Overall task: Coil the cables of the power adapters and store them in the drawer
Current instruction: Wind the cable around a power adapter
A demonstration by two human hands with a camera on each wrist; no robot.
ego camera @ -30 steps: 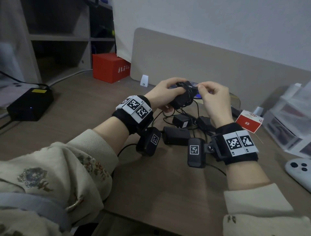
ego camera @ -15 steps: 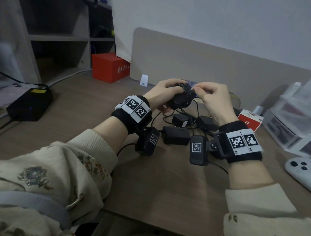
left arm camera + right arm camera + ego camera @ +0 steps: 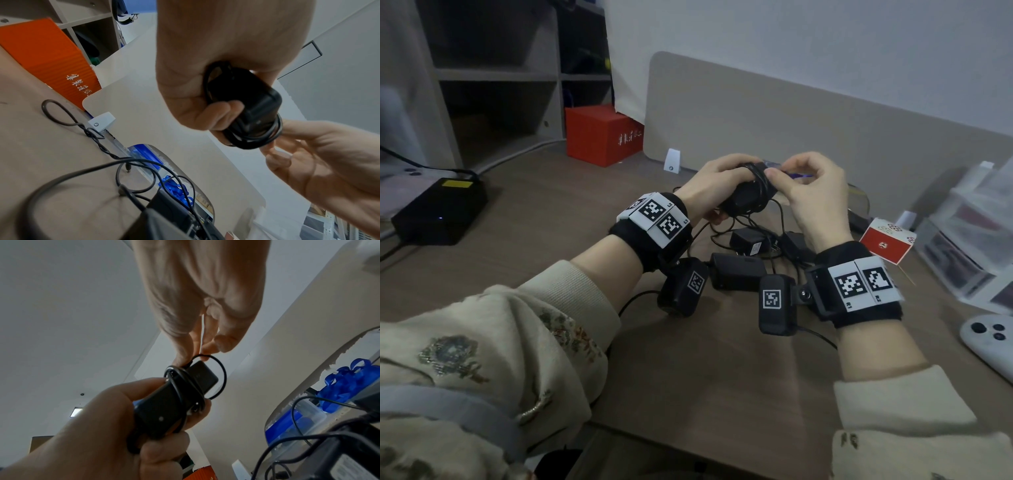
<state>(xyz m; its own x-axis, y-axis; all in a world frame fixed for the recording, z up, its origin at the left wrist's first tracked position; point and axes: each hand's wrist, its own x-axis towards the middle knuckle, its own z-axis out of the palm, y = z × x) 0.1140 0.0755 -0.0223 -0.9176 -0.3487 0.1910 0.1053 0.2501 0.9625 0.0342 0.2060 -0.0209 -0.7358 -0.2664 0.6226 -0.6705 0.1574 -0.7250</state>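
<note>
Black adapter (image 3: 744, 197) (red box (image 3: 599, 135)).

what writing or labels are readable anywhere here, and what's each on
"R1" and "R2": on the white tag plates of the right wristband.
White characters on the red box, clearest in the left wrist view: too blurred to read.
Label on an adapter on the desk: too small to read.
Print on the red and white card: not legible.
The square black-and-white codes on the wristbands and wrist cameras are patterns, not text.

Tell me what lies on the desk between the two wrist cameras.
In the head view, one black power adapter lies on the desk between them, with tangled cables behind.
</note>
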